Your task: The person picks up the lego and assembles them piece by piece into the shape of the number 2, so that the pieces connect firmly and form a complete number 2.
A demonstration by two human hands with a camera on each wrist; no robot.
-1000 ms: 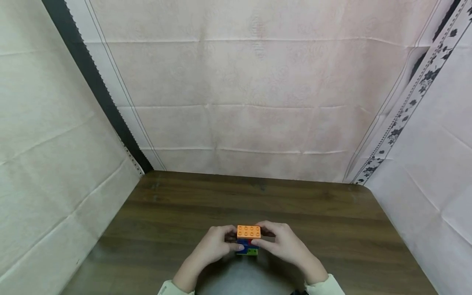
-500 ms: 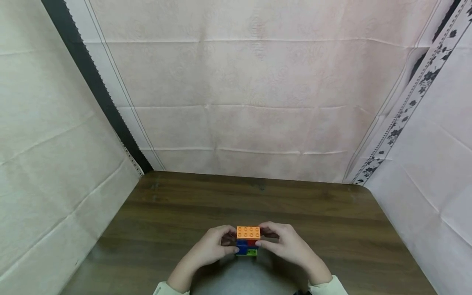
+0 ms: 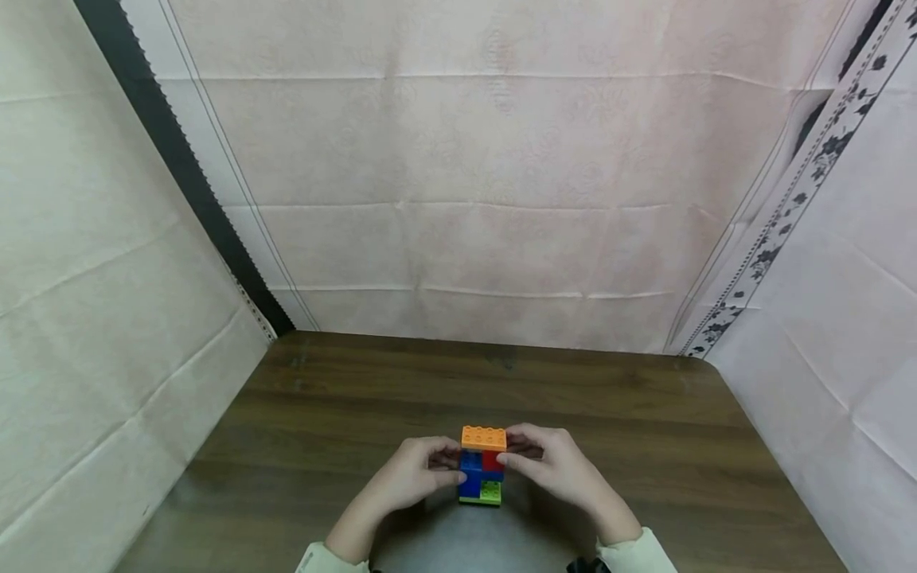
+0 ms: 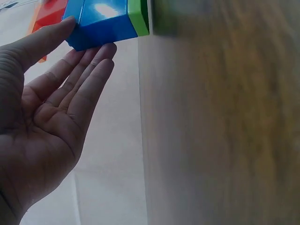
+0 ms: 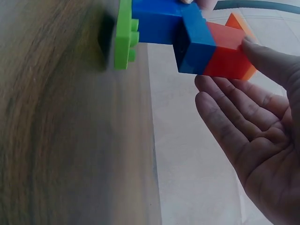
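Note:
A small stack of toy building bricks stands between both hands in the head view. An orange brick (image 3: 483, 438) tops it, with a red brick (image 3: 493, 461) and blue bricks (image 3: 470, 484) below. At the bottom is a bright green brick (image 3: 490, 495), its studs showing in front. My left hand (image 3: 413, 476) pinches the blue part from the left, thumb (image 4: 51, 40) in front and fingers behind. From the right, my right hand (image 3: 555, 465) pinches the red brick (image 5: 229, 51), thumb near the orange one. Whether the green brick touches the table is unclear.
The brown wooden table (image 3: 401, 382) extends behind and to both sides of the hands. Pale cloth screens (image 3: 458, 183) rise at its back, left and right. Pale sleeve cuffs (image 3: 634, 553) show at the lower edge.
The stack has tilted, so its orange top sits higher in view and more of the red, blue and green front shows. The thumbs have shifted slightly on the bricks.

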